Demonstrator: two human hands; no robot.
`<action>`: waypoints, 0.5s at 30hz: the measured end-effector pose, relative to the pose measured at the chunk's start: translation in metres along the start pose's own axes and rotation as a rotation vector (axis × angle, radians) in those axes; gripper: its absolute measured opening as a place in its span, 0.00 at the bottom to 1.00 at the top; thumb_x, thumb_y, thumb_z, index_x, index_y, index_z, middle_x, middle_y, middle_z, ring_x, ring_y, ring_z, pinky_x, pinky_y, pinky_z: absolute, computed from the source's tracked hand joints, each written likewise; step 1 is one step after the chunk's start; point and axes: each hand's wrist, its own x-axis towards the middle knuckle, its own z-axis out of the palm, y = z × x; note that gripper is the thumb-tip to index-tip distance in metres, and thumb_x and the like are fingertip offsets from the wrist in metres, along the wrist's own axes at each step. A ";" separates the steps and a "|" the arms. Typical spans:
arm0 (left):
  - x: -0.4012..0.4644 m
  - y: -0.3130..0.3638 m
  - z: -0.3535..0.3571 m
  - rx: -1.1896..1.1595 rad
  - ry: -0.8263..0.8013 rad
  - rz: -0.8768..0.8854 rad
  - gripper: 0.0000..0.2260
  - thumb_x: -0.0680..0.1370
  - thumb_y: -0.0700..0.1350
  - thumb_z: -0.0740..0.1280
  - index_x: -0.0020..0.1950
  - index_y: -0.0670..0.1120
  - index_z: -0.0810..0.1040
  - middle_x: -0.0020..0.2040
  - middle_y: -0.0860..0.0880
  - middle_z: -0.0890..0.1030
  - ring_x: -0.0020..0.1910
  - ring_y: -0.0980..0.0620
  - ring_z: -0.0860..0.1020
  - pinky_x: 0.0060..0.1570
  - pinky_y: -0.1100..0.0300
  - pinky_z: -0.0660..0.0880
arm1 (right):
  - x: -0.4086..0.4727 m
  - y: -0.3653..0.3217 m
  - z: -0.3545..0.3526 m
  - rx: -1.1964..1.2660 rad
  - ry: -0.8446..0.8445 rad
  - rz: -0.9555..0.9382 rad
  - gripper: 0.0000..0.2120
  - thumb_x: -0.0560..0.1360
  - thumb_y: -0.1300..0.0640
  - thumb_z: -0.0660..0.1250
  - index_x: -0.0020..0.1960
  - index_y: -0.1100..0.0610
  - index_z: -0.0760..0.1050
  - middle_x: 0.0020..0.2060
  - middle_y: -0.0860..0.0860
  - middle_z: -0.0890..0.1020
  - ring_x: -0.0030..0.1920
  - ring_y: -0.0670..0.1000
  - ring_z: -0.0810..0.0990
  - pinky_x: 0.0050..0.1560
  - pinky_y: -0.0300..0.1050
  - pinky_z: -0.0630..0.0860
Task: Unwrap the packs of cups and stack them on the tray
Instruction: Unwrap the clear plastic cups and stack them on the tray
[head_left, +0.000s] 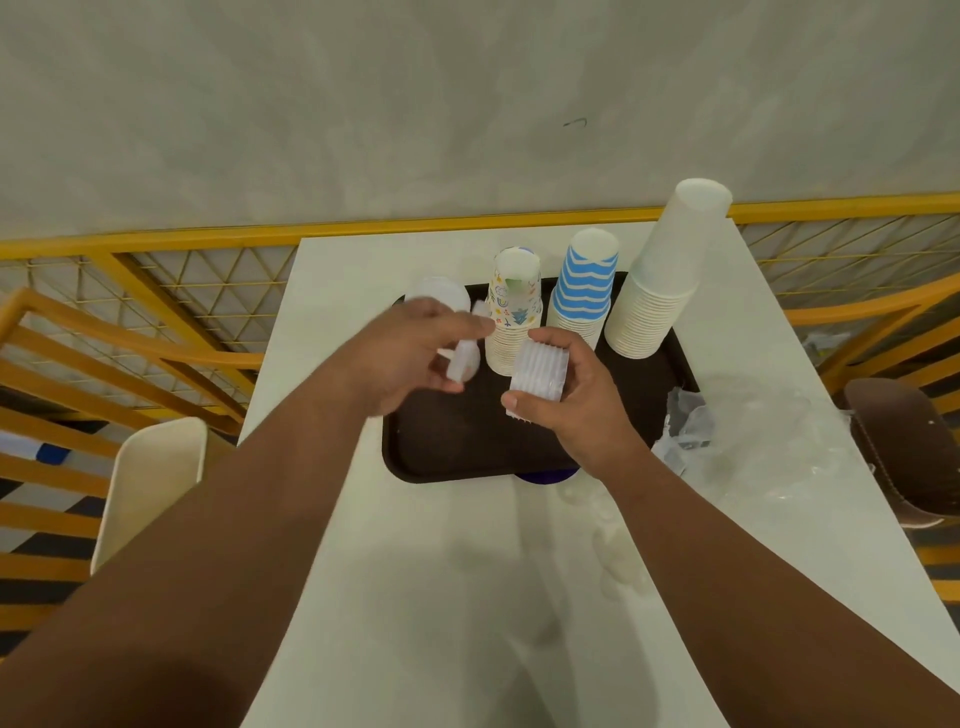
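Observation:
A dark brown tray (457, 447) lies on the white table. Three upside-down stacks stand along its far side: patterned paper cups (511, 312), blue-striped cups (584, 291) and tall plain white cups (660, 275). A clear plastic cup stack (441, 296) stands at the tray's far left, partly behind my left hand. My right hand (576, 410) grips a short stack of clear ribbed plastic cups (537, 371) over the tray. My left hand (410, 353), blurred, pinches a small clear plastic cup (464, 364) beside it.
Crumpled clear wrapping (748, 441) lies on the table right of the tray. A blue object (545, 475) peeks from under the tray's near edge. A cream chair (156, 478) stands left, a brown chair (904, 447) right. Yellow mesh railing (208, 270) runs behind the table.

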 end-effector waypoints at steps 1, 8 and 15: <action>0.003 0.007 -0.008 0.070 0.072 0.053 0.19 0.67 0.50 0.78 0.49 0.44 0.74 0.53 0.39 0.80 0.49 0.41 0.80 0.44 0.49 0.79 | 0.001 0.002 0.001 -0.019 0.005 0.012 0.30 0.67 0.61 0.78 0.62 0.46 0.68 0.57 0.40 0.72 0.62 0.47 0.72 0.60 0.50 0.78; 0.053 0.039 -0.037 0.917 0.215 0.231 0.34 0.67 0.51 0.78 0.68 0.50 0.66 0.60 0.47 0.76 0.53 0.47 0.75 0.46 0.56 0.71 | 0.002 0.015 0.006 -0.087 0.025 0.095 0.32 0.67 0.59 0.78 0.63 0.45 0.66 0.59 0.43 0.71 0.63 0.49 0.71 0.61 0.50 0.77; 0.086 0.037 -0.036 1.107 0.089 0.173 0.38 0.68 0.50 0.78 0.74 0.50 0.63 0.66 0.44 0.73 0.54 0.48 0.71 0.51 0.56 0.71 | 0.002 0.019 0.004 -0.143 0.032 0.153 0.32 0.67 0.58 0.78 0.64 0.44 0.65 0.60 0.43 0.70 0.63 0.49 0.70 0.60 0.46 0.77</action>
